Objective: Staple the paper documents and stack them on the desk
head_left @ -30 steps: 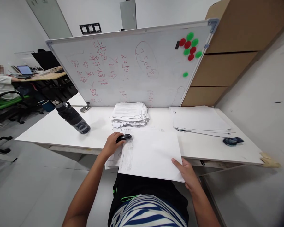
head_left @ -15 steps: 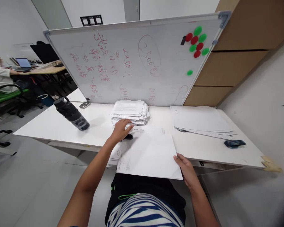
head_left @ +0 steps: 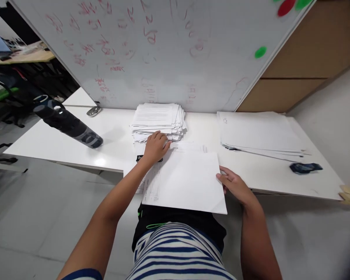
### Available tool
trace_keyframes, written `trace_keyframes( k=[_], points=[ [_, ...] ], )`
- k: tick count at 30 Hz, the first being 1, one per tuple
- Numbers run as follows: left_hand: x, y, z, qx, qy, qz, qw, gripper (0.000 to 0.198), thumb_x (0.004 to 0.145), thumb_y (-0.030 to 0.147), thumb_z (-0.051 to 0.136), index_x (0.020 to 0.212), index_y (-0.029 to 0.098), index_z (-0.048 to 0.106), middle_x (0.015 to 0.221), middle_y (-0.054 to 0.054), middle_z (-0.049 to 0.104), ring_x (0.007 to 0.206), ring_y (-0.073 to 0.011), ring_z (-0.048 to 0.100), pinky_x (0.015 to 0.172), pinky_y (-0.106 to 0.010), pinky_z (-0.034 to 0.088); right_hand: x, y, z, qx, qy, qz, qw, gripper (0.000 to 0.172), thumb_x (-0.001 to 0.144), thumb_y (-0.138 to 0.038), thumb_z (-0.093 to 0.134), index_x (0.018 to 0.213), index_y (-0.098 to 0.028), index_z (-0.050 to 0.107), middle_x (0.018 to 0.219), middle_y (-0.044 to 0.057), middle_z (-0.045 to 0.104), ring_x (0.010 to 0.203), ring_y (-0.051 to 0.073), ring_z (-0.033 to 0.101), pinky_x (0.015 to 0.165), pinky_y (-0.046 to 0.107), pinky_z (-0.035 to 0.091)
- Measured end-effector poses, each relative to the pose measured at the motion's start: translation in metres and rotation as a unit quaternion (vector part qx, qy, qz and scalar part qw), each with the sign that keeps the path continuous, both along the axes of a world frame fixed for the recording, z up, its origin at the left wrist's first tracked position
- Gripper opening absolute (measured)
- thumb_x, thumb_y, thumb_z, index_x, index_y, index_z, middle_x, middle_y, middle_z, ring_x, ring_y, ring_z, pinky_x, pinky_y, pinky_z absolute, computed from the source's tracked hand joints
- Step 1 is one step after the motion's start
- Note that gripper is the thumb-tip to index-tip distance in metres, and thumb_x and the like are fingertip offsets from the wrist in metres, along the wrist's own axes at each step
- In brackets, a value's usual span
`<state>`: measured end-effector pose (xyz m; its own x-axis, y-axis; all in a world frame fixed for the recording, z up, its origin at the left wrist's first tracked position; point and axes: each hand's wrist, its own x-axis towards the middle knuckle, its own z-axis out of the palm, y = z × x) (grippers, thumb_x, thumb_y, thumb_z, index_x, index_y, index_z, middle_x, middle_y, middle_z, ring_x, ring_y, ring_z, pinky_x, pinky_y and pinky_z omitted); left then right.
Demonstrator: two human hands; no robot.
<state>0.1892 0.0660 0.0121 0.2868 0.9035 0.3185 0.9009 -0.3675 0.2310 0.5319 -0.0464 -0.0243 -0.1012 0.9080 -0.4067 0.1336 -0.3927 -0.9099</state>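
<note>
In front of my body lies a stack of white paper sheets [head_left: 186, 182], reaching past the table's front edge. My right hand [head_left: 235, 184] pinches its right edge, thumb on top and some fingers tucked beneath. Over the stack's upper left corner rests my left hand [head_left: 156, 147], fingers stretched out and pointing away from me. A black object [head_left: 139, 158] sits partly hidden under that hand; its kind is unclear. Just beyond my left fingertips is a thick, uneven pile of printed papers [head_left: 157, 116]. More printed sheets [head_left: 189, 147] show behind the white stack.
A dark water bottle [head_left: 72, 128] stands on the white table [head_left: 113, 130] at left, near a small grey object [head_left: 93, 111]. Large sheets [head_left: 259, 134] lie at right beside a dark blue item [head_left: 305, 168]. Behind are a whiteboard [head_left: 169, 74] and cardboard boxes [head_left: 294, 93].
The view has tilted downward. My left hand has shifted right, over the black object and the stack's upper left corner. My right hand still grips the right edge, slightly higher.
</note>
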Motion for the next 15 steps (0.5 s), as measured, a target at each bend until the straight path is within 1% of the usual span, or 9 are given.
trace_keyframes(
  k=[4,6,8,10,12,15],
  points=[
    [0.0054,0.0012,-0.0034,-0.021,0.036,0.004,0.999,0.035,0.100,0.037,0.041,0.113,0.017,0.066,0.125,-0.013,0.063,0.128,-0.0307,0.047,0.105,-0.046,0.034,0.0002,-0.0028,0.0021,-0.023,-0.014,-0.010,1.000,0.066,0.081,-0.051,0.072,0.139,-0.023,0.056,0.085,0.004,0.074,0.072,0.021,0.067,0.059,0.029,0.053],
    [0.0075,0.0020,-0.0044,-0.029,0.053,0.005,0.998,0.034,0.099,0.037,0.041,0.111,0.017,0.067,0.124,-0.013,0.063,0.123,-0.0305,0.050,0.101,-0.046,0.036,-0.0018,-0.0039,0.0045,-0.033,-0.004,-0.012,0.999,0.064,0.082,-0.052,0.072,0.138,-0.025,0.056,0.094,0.006,0.076,0.082,0.024,0.069,0.068,0.032,0.056],
    [0.0085,0.0026,-0.0041,-0.027,0.063,0.005,0.998,0.034,0.099,0.036,0.042,0.109,0.016,0.067,0.123,-0.013,0.063,0.119,-0.0303,0.051,0.098,-0.045,0.037,-0.0034,-0.0039,0.0063,-0.038,0.006,-0.011,0.999,0.061,0.083,-0.052,0.071,0.136,-0.026,0.057,0.100,0.007,0.076,0.088,0.025,0.070,0.074,0.034,0.057],
    [0.0086,0.0027,-0.0031,-0.020,0.064,0.006,0.998,0.032,0.098,0.035,0.043,0.108,0.015,0.067,0.121,-0.013,0.064,0.117,-0.0300,0.053,0.095,-0.044,0.038,-0.0037,-0.0031,0.0068,-0.041,0.001,-0.004,0.999,0.060,0.084,-0.052,0.071,0.136,-0.026,0.057,0.104,0.007,0.077,0.089,0.026,0.071,0.076,0.035,0.057],
    [0.0081,0.0022,-0.0029,-0.010,0.059,0.005,0.998,0.032,0.099,0.035,0.043,0.107,0.015,0.067,0.118,-0.013,0.066,0.113,-0.0292,0.054,0.092,-0.043,0.039,-0.0031,-0.0021,0.0058,-0.042,-0.008,0.006,0.999,0.060,0.084,-0.053,0.070,0.136,-0.026,0.057,0.105,0.007,0.077,0.088,0.026,0.071,0.073,0.035,0.057],
    [0.0069,0.0008,-0.0055,0.010,0.046,-0.001,0.999,0.031,0.099,0.033,0.042,0.101,0.016,0.068,0.106,-0.012,0.069,0.104,-0.0274,0.058,0.087,-0.041,0.040,-0.0022,-0.0014,0.0022,-0.035,-0.006,0.013,0.999,0.059,0.084,-0.053,0.070,0.135,-0.026,0.057,0.105,0.007,0.077,0.088,0.026,0.072,0.072,0.034,0.058]
  ],
)
